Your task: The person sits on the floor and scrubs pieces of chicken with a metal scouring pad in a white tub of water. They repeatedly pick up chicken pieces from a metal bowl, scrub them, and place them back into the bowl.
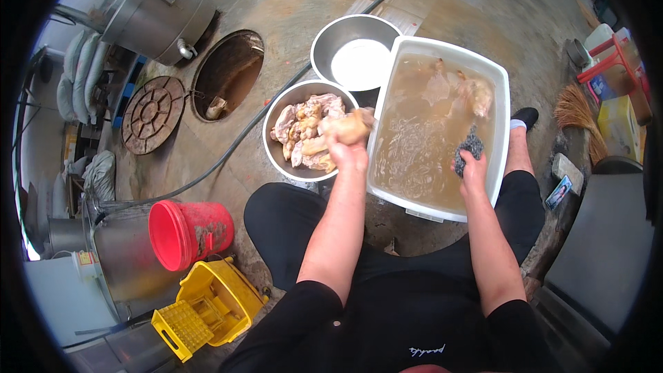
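Observation:
My left hand (348, 154) grips a blurred, pale yellow piece of raw meat (349, 127), perhaps a trotter, over the right side of a round metal basin (267, 137). Several raw meat pieces (305, 129) are piled in that basin. In my right hand (474, 168) is a dark grey steel wool scourer (470, 147), held over the right part of a white plastic tub (505, 114). Cloudy brown water (414, 140) fills much of the tub, with more pale meat (474, 96) lying partly under it at the far end.
A second round metal basin (321, 36) touches the tub's far left side. A dark hose (228, 158) runs past the basins, near an open floor manhole (233, 75) and its round cover (154, 115). Left of my knee are a red bucket (207, 230) and a yellow mop wringer bucket (248, 290).

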The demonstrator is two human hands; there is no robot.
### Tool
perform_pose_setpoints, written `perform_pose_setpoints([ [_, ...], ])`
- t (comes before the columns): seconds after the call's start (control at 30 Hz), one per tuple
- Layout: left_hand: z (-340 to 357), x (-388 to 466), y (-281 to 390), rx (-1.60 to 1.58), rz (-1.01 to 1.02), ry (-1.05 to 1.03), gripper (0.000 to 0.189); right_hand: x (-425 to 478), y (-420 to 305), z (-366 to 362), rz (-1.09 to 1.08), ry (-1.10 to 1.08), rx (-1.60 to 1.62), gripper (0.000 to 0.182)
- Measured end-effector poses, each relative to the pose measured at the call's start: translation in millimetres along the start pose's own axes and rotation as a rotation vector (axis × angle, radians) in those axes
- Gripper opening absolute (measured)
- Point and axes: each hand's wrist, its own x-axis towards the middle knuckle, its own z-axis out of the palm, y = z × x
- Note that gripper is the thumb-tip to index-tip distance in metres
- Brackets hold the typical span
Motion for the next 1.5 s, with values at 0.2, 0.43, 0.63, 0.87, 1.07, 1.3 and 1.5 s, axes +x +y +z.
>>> perform_pose_setpoints([
  [0.2,-48.7,22.7,12.1,0.161,0.163,0.521,0.04,8.7,17.2,-23.1,0.154,0.021,0.035,0.024],
  [0.43,-18.9,-16.4,-45.0,0.937,0.04,-0.267,0.013,45.5,38.9,-46.2,0.12,-0.082,-0.463,0.035],
  [0.63,-53.3,5.3,-111.1,1.811,0.029,-0.298,0.051,58.7,50.1,-53.5,0.038,-0.258,-1.167,0.049],
  [0.87,-111.5,69.9,-137.2,2.4,-0.548,-0.659,0.066,90.7,100.4,-42.0,0.076,-0.541,-1.66,0.037],
  [1.07,-161.1,112.1,-163.4,2.609,-0.417,-0.541,0.063,109.8,148.6,-57.5,0.128,-0.539,-1.517,0.046],
  [1.3,-135.4,93.1,-139.7,1.956,-0.474,-0.199,0.048,86.2,71.4,-34.8,0.596,-0.332,-0.483,0.038],
  [1.5,-41.4,-11.3,-98.4,1.304,-0.492,-0.386,0.035,68.6,56.0,-13.6,0.515,-0.304,0.353,0.028],
])
